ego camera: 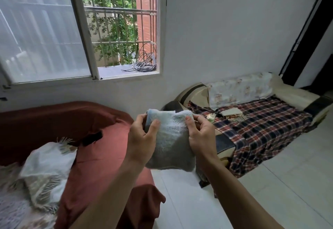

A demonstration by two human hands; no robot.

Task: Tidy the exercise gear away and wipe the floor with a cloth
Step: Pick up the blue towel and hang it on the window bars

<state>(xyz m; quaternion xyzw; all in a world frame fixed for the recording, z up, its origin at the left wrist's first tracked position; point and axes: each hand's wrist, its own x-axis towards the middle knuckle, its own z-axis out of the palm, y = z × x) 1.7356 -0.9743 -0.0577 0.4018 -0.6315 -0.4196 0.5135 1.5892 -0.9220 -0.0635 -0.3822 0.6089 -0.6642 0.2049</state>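
I hold a folded blue-grey cloth [171,138] in the air above the white tiled floor [270,192], both arms stretched out in front of me. My left hand [142,137] grips the cloth's left edge, thumb pressed on the front and fingers curled behind; my right hand [200,135] clasps the right edge the same way. To the left stands a sofa [99,138] under a rust-red cover, with a fringed white throw [45,165] lying on it. To the right, a plaid blanket [261,126] covers a second sofa. A coil of cable [144,63] rests on the sill of the open window [117,30].
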